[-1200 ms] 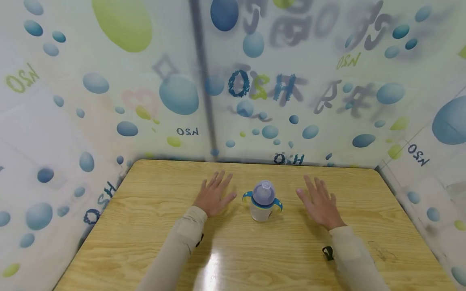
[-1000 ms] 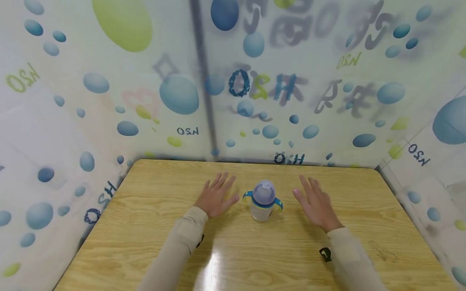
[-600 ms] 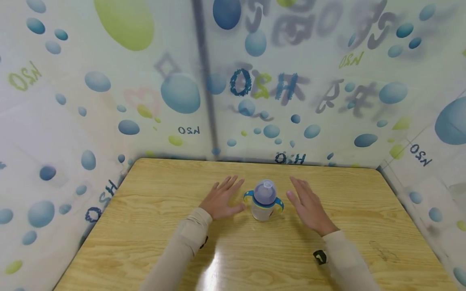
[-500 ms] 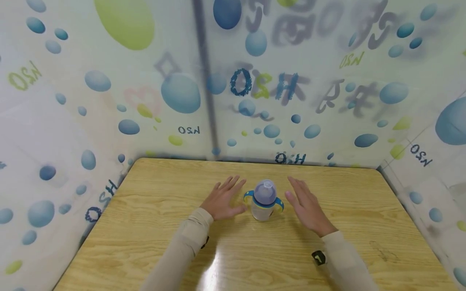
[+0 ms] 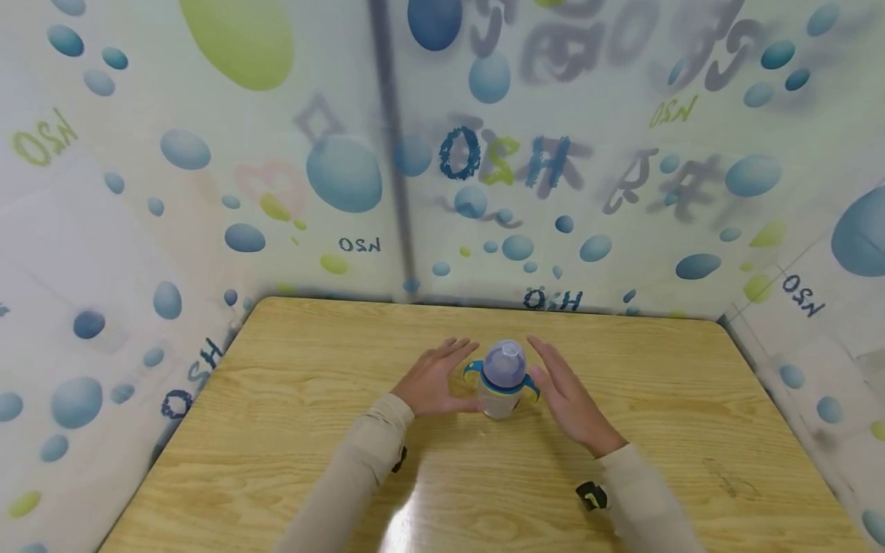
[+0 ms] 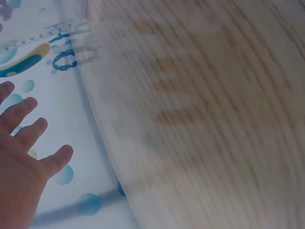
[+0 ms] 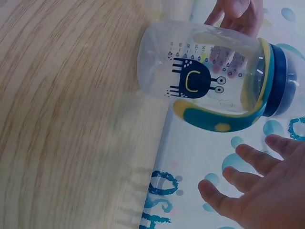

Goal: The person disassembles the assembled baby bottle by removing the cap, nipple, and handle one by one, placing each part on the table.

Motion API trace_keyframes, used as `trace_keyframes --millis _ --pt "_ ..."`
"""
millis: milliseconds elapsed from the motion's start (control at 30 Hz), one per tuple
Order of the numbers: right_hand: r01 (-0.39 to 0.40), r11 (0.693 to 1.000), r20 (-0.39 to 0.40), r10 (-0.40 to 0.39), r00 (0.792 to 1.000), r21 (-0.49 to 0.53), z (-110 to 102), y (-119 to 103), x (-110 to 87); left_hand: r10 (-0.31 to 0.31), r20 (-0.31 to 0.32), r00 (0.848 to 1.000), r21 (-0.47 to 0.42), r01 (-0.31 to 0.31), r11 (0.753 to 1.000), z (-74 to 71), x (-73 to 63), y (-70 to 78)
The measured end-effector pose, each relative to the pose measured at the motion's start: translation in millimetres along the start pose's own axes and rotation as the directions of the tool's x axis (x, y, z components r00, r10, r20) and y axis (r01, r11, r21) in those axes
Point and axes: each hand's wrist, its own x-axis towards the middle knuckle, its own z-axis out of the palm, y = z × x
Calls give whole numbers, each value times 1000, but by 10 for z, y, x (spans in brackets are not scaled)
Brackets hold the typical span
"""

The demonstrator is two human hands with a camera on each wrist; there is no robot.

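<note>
A clear baby bottle [image 5: 499, 402] with a lilac dome cap and two blue-and-yellow side handles stands upright on the wooden table. My left hand [image 5: 437, 382] is spread just left of it, thumb near its lower body; whether it touches cannot be told. On the other side my right hand [image 5: 568, 401] hovers by the right handle, fingers extended. In the right wrist view the bottle [image 7: 200, 71] shows a dark cartoon creature and measuring marks, and my right hand [image 7: 267, 186] is apart from it. The left wrist view has my left hand [image 6: 24, 143] with spread fingers near one handle [image 6: 24, 62].
The wooden table [image 5: 311, 369] meets a white wall covering [image 5: 608, 138] printed with blue and green drops and mirrored lettering. Black wrist straps, one on the right [image 5: 591, 495], hang under both beige sleeves [image 5: 353, 468].
Both hands have moved inward toward the bottle, the left one rightward and the right one leftward. The bottle has stayed in its place on the table.
</note>
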Motion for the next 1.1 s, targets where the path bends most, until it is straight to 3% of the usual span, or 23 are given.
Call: trace_keyframes --millis 267,433,633,1100 --pt "27 997 -16 -25 1000 68 58 -101 16 -11 -30 999 -69 9 998 30 33 41" --pt "39 998 -34 -37 999 55 101 -112 56 -5 -52 999 -118 -1 993 81 76 74" --pt "49 998 -42 -48 998 41 168 -115 78 0 -43 999 -171 -7 985 134 104 131" --pt "43 996 -76 -37 996 73 222 -130 80 -51 -35 998 -289 39 957 215 115 180"
